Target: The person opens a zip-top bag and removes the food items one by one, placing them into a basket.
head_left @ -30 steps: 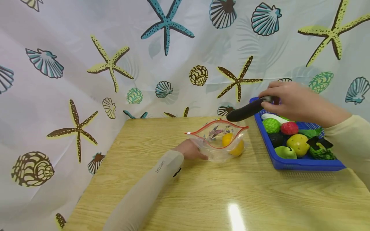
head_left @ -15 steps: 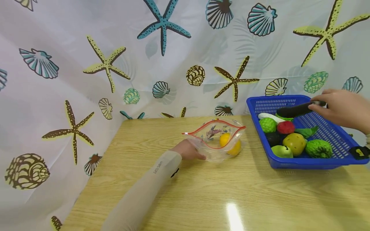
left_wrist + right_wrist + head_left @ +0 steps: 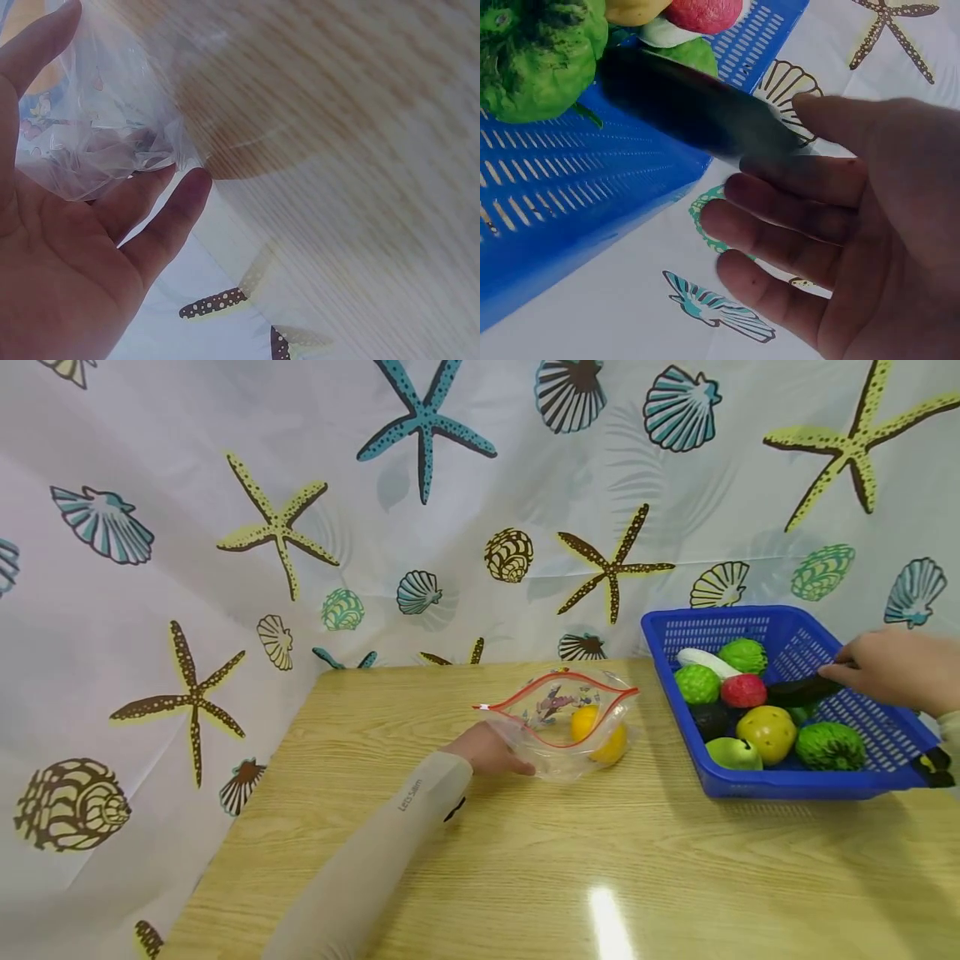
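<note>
At mid-table a clear zip bag (image 3: 551, 764) with a red-edged mouth gapes open. Something round and orange (image 3: 611, 745) shows inside it, like an orange. My left hand (image 3: 487, 749) holds the bag's left side, its thumb and fingers on either side of the plastic (image 3: 112, 82). On the right, a dark eggplant (image 3: 802, 692) lies slanted in the blue basket (image 3: 780, 787) among the produce. My right hand (image 3: 903, 664) is at the eggplant's near end. In the right wrist view the thumb stands off the eggplant (image 3: 697, 105), and the fingers (image 3: 772, 240) are loosely extended beneath its end.
The basket holds a yellow fruit (image 3: 767, 733), a green pear-like fruit (image 3: 733, 753), a red piece (image 3: 744, 691), a white long vegetable (image 3: 707, 662), a bumpy green one (image 3: 830, 746) and more. A patterned curtain (image 3: 450, 543) hangs behind the wooden table (image 3: 525, 877).
My right hand has carried the eggplant from above the bag rightward and down into the basket, and its thumb now stands off it. My left hand stays at the bag.
</note>
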Tool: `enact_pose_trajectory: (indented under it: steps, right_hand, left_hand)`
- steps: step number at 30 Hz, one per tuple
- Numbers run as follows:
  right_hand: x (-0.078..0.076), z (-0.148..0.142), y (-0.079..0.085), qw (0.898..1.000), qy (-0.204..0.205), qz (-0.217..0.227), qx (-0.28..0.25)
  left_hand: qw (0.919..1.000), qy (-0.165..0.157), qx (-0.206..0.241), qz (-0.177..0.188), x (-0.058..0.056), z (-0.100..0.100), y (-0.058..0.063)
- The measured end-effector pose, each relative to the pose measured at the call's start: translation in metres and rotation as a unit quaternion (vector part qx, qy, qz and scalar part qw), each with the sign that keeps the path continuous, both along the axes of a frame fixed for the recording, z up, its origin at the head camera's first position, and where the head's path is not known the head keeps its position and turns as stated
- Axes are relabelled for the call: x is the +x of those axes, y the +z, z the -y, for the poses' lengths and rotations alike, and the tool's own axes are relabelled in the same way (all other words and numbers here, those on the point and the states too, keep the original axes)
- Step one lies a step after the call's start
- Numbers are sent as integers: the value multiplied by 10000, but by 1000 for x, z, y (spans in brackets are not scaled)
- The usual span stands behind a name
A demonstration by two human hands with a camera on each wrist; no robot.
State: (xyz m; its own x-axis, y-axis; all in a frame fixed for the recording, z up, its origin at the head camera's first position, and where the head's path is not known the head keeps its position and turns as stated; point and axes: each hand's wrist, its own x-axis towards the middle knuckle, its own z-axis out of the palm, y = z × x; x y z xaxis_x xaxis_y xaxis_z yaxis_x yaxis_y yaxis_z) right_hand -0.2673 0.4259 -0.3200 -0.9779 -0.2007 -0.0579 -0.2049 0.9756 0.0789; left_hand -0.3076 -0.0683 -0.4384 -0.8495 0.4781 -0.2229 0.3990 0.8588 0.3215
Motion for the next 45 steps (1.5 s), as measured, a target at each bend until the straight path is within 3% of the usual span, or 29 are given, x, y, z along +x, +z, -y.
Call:
enact_pose_trajectory:
  steps: [7, 12, 19, 26, 31, 36, 41, 45]
  right_hand:
    - [0, 14, 0, 9998, 167, 33, -39]
    - [3, 50, 7, 9964, 738, -131, -398]
    - [10, 123, 32, 9753, 1668, -525, -1348]
    - [10, 201, 42, 9536, 2651, -518, -1330]
    - [0, 244, 34, 9360, 3318, -209, -1156]
    - [-12, 273, 14, 9223, 3754, 190, -898]
    - [-19, 283, -11, 9339, 3493, 670, -353]
    - [-21, 286, -20, 9440, 3149, 978, -45]
  left_hand:
    - [10000, 54, 43, -72, -1, 2, 1]
    - [9999, 93, 54, -28, -3, 3, 0]
    - [9997, 242, -40, -1, -3, 5, 0]
    - [9999, 168, -32, -19, 1, 4, 7]
    - [9999, 107, 79, -47, 3, 5, 9]
    - [9995, -60, 274, -129, 2, 5, 10]
    - [9984, -227, 486, -191, 2, 2, 4]
    - [9992, -190, 309, -170, -1, 2, -1]
